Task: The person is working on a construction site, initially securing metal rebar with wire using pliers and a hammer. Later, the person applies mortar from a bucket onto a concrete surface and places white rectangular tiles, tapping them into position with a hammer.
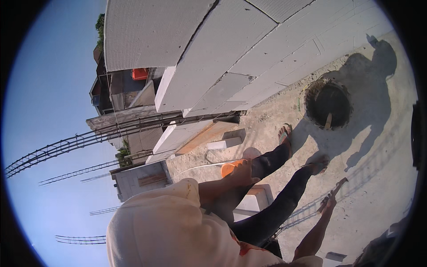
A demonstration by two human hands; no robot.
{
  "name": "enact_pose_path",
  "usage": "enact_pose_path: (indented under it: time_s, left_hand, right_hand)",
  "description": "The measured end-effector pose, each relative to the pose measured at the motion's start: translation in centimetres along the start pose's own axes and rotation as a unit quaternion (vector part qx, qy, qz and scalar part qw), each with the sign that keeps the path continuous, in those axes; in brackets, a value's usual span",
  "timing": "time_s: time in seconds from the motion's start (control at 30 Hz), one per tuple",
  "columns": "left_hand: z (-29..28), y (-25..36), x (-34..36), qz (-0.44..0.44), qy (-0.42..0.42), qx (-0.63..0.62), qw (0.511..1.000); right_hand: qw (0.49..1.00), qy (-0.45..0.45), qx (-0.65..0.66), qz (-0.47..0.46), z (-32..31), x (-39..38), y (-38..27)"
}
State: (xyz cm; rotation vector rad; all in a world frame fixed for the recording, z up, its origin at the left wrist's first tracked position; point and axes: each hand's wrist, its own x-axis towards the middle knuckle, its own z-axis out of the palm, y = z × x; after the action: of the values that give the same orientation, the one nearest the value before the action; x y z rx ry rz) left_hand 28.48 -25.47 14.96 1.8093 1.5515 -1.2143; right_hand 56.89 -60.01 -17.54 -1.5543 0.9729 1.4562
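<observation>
My left hand (243, 173) lies against my bent left leg near the knee, its fingers loosely spread and nothing seen in them. In the picture it overlaps the rim of an orange bucket (228, 168); they do not appear to touch. Low at the right, my right hand (329, 203) is closed around a slim brown stick-like tool (340, 184), held above the concrete; its exact kind is unclear. Ahead of my sandalled feet, a round hole (328, 107) in the floor holds grey material, with a wooden piece (328, 121) standing at its near edge.
A wall of large white blocks (249, 58) rises beside the hole. Loose blocks (224, 143) lie near the bucket, and another block (253, 200) is by my legs. Steel rebar cages (80, 143) stick out against the sky. My shadow falls across the concrete floor (369, 200).
</observation>
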Motion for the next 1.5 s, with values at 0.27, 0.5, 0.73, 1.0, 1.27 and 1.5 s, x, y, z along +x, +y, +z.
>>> enact_pose_path:
  time_s: [0.27, 0.5, 0.73, 1.0, 1.27, 1.5]
  left_hand:
    - [-15.5, -2.3, -7.6, 0.345, 0.084, -0.297, 0.886]
    - [-42.1, -9.1, -22.9, 0.428, 0.435, -0.204, 0.765]
    - [-60.4, -15.2, -16.0, 0.500, 0.494, -0.107, 0.704]
    - [-61.7, -9.2, -10.6, 0.589, 0.312, -0.100, 0.739]
    - [-61.6, -7.7, -9.5, 0.608, 0.243, -0.107, 0.748]
    - [-61.5, -7.0, -9.0, 0.605, 0.216, -0.111, 0.759]
  right_hand:
    - [0.902, -0.068, -0.277, -0.323, 14.1, -36.1, -3.1]
    - [0.804, -0.034, -0.382, -0.455, 21.3, -46.7, -7.3]
    - [0.744, 0.007, -0.414, -0.524, 31.9, -59.4, -8.0]
    - [0.811, -0.084, -0.290, -0.501, 41.0, -62.7, -4.4]
    - [0.890, -0.145, 0.064, -0.428, 49.0, -65.3, -8.5]
    - [0.884, -0.202, 0.278, -0.316, 57.6, -65.3, -7.9]
